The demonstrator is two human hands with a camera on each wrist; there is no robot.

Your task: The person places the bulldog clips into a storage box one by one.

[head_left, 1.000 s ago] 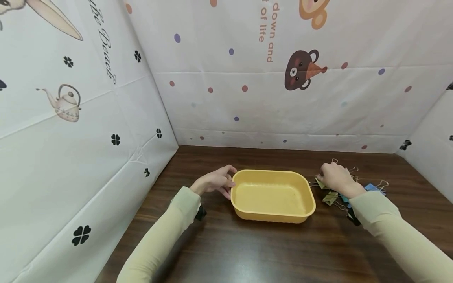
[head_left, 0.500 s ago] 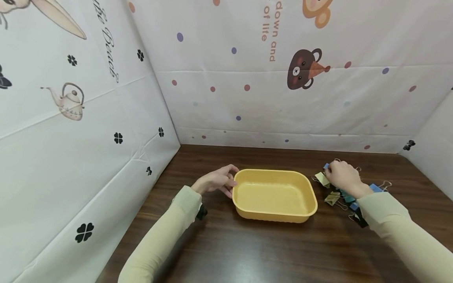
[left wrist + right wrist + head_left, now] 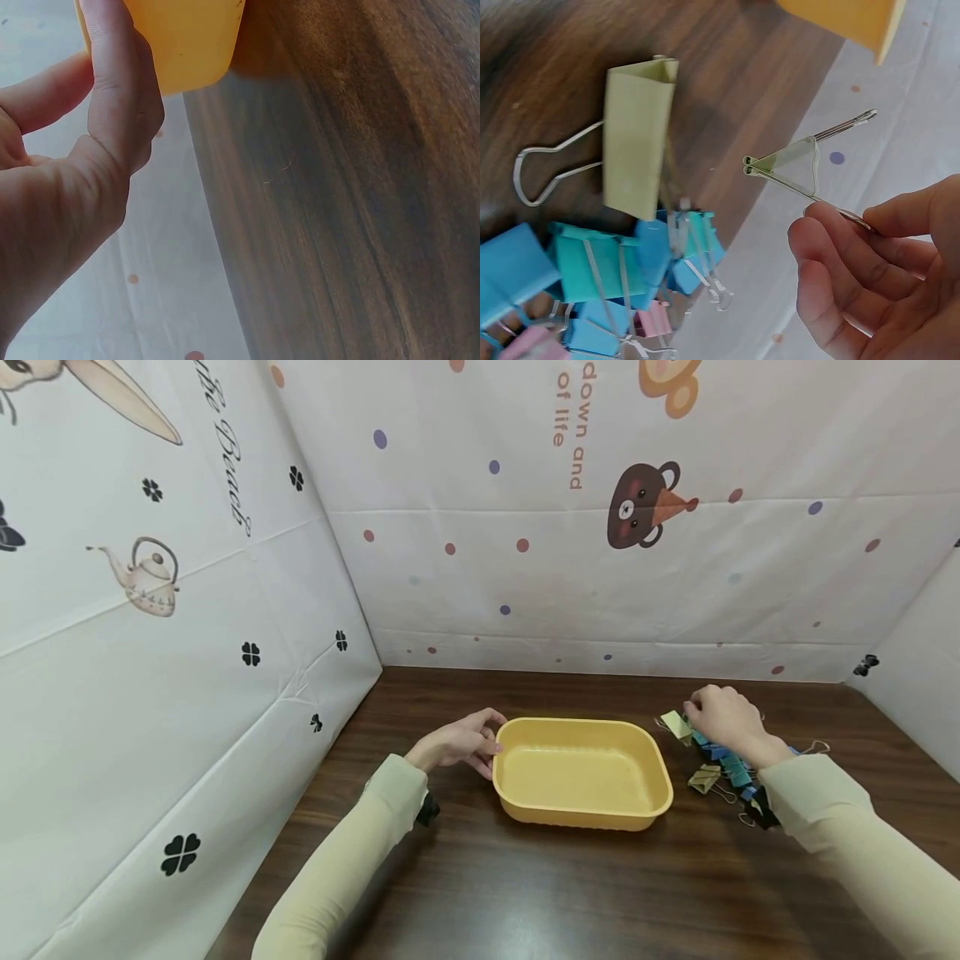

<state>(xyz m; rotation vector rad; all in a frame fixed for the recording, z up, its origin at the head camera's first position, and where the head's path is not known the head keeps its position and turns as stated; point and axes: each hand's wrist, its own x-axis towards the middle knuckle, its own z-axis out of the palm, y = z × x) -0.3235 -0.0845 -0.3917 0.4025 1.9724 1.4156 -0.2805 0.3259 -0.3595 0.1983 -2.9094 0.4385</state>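
My left hand (image 3: 462, 745) pinches the left rim of a yellow plastic basin (image 3: 581, 818), which stands on the wooden table. In the left wrist view, the fingers lie along the basin's outer wall (image 3: 191, 45). Over on the right, my right hand (image 3: 725, 718) is above a pile of binder clips (image 3: 735, 770). Thumb and fingers pinch one wire handle of a pale green binder clip (image 3: 799, 161), its body up in the air; the head view hides this clip behind the hand. Another yellow-green binder clip (image 3: 637, 142) lies at the pile's edge near the basin.
The pile mixes teal (image 3: 596, 266), blue (image 3: 510, 270) and pink (image 3: 654, 319) clips, with black ones (image 3: 763, 810) at its front. White printed sheeting (image 3: 450, 585) walls the table (image 3: 525, 893) at the back and both sides.
My right hand has shifted back and slightly up from within the pile, uncovering more teal and blue clips. The left hand and the basin have stayed in place.
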